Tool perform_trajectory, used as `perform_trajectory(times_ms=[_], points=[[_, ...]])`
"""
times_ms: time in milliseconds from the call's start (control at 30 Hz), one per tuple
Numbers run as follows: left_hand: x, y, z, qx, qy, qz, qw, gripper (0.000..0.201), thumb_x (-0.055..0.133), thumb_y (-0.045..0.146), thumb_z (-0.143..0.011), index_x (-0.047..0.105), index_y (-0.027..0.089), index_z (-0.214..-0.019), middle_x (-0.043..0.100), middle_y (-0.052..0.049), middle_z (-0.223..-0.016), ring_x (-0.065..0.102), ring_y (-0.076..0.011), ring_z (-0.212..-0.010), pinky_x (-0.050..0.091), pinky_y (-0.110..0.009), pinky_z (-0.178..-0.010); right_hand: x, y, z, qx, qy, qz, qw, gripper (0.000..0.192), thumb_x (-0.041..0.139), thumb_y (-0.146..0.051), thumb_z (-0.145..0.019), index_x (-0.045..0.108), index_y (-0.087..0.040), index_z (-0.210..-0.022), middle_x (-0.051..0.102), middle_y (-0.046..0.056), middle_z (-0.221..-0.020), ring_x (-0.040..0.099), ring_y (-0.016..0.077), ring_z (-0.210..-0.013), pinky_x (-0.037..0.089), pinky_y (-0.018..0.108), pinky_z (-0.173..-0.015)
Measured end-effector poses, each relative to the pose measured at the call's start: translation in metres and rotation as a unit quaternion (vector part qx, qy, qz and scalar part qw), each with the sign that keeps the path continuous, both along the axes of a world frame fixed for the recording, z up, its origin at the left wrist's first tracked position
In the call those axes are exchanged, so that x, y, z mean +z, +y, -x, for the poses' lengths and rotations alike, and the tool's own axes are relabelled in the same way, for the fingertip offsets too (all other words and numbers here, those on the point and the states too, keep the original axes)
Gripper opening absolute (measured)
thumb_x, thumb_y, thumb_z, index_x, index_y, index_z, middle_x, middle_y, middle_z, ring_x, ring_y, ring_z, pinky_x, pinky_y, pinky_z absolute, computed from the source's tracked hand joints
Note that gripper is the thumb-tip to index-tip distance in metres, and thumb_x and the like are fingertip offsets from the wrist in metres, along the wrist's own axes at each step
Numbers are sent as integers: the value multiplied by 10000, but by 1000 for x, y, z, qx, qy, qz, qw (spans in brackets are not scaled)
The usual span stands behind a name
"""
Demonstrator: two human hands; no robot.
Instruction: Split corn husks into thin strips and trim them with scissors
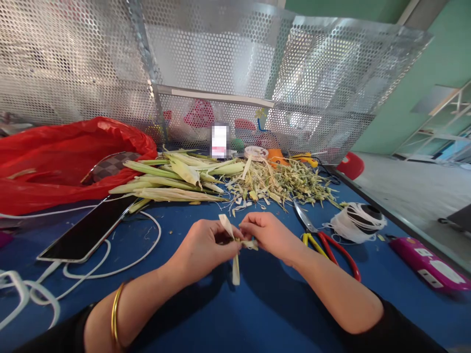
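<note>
Here, hands: left hand and right hand both pinched on a pale leaf strip.
Risk: strip could be torn if pulled unevenly.

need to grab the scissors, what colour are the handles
One handle red, the other yellow, on the scissors beside the right hand; head view.
</note>
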State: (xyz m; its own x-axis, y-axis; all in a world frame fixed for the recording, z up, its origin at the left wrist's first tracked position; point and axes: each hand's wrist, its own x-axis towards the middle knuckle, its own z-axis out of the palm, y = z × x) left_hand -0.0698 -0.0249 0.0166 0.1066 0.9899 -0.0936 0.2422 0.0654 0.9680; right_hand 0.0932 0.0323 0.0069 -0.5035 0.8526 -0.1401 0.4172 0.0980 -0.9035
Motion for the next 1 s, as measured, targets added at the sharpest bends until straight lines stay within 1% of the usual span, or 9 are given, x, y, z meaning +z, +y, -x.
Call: perform_trajectory(times_ms=[100, 167, 233, 333, 467, 567, 633, 700, 1000], points=[[0, 5, 4, 61, -147, 65, 985, 98, 693, 240, -677, 692, 163, -738, 692, -19, -708, 632, -148, -693, 483, -226, -691, -3, 4, -2, -19, 5, 17, 1000, 228, 499, -329, -841, 541, -177, -676, 497, -50, -554, 328, 63, -436, 246, 206, -443], [-1, 9, 6, 98, -221, 77, 967, 126, 711, 254, -672, 680, 159, -747, 684, -19, -739, 628, -143, -716, 491, -245, -732, -1, 3, -2, 1, -18, -11, 1000, 228, 477, -318, -858, 548, -177, -694, 504, -42, -571, 358, 75, -461, 269, 212, -461], [-2, 10, 8, 133, -259, 79, 953, 150, 733, 254, -650, 671, 153, -742, 671, -14, -737, 620, -138, -711, 494, -261, -748, 1, -2, -1, 31, -49, -83, 995, 225, 464, -292, -871, 540, -181, -691, 515, -31, -587, 429, 97, -522, 315, 223, -511], [-2, 10, 8, 165, -280, 69, 943, 195, 761, 262, -614, 665, 138, -728, 658, -15, -722, 607, -139, -712, 492, -278, -767, 4, -15, 1, 51, -68, -238, 968, 198, 455, -249, -890, 523, -195, -711, 529, -13, -660, 476, 122, -611, 349, 239, -578], [-4, 10, 6, 167, -270, 43, 947, 223, 760, 275, -604, 664, 131, -746, 657, -16, -722, 593, -146, -732, 479, -282, -769, 3, -29, 4, 44, 6, -356, 933, 163, 436, -210, -911, 529, -198, -777, 564, 43, -895, 535, 140, -753, 400, 260, -685], [-7, 10, 5, 153, -232, 30, 960, 197, 729, 262, -626, 660, 127, -752, 661, -20, -709, 587, -146, -712, 461, -264, -720, 1, -32, 7, 58, 107, -293, 948, 160, 416, -219, -931, 538, -199, -829, 584, 61, -968, 568, 138, -786, 433, 258, -705], [-10, 10, 4, 146, -201, 28, 968, 180, 713, 255, -638, 660, 123, -749, 651, -13, -664, 573, -136, -665, 446, -253, -675, 1, -32, 9, 72, 151, -210, 963, 189, 388, -241, -950, 533, -200, -837, 588, 41, -877, 552, 126, -720, 439, 251, -666], [-11, 10, 3, 146, -183, 25, 972, 176, 706, 252, -638, 663, 120, -746, 641, -9, -635, 560, -132, -637, 439, -252, -652, 1, -32, 10, 78, 164, -180, 967, 212, 369, -256, -959, 506, -200, -806, 551, 20, -785, 518, 129, -702, 428, 259, -663], [-7, 6, -1, 158, -169, 15, 973, 126, 707, 211, -602, 670, 125, -685, 629, -1, -610, 530, -116, -605, 410, -223, -587, 1, -45, 9, 150, 107, -348, 919, 152, 345, -110, -912, 378, -201, -794, 426, 7, -750, 393, 136, -692, 351, 280, -637]])
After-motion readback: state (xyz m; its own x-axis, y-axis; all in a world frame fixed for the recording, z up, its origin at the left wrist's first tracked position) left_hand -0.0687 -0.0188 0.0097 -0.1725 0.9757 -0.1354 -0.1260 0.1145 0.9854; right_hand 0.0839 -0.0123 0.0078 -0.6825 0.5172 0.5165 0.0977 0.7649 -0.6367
